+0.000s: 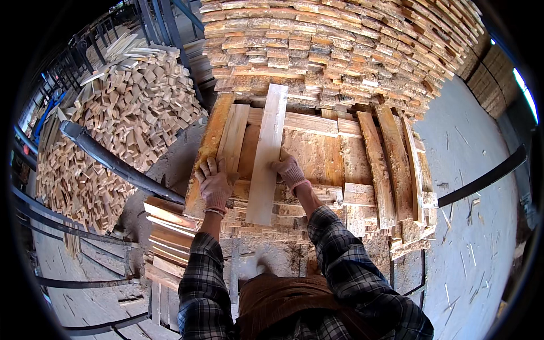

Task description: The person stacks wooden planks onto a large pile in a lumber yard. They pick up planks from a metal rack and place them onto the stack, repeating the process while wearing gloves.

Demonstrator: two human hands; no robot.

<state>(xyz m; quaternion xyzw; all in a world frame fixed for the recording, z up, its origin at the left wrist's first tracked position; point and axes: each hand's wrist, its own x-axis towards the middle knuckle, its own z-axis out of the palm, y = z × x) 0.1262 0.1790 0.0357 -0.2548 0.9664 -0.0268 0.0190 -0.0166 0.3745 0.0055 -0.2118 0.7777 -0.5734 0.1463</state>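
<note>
A person, seen from above, stands at a waist-side stack of rough boards, in plaid sleeves and a brown apron. Both hands wear pale pinkish gloves. A smooth pale board lies lengthwise across the middle of the stack, pointing away from the person and leaning slightly to the right at its far end; its near end reaches the stack's front edge.

The right hand is at the pale board's right edge, its fingers bent and partly closed on that edge, thumb side against the wood; the fingers' undersides are hidden. The left hand is apart from the pale board, fingers loosely spread over the left side of the stack, by a narrow board and an orange-brown plank; I cannot tell whether it grips either.

On the stack's right side lie several bark-edged planks. Beyond rises a tall wall of stacked timber. To the left is a heap of short wood pieces. To the right, thin splinters dot the grey floor.
</note>
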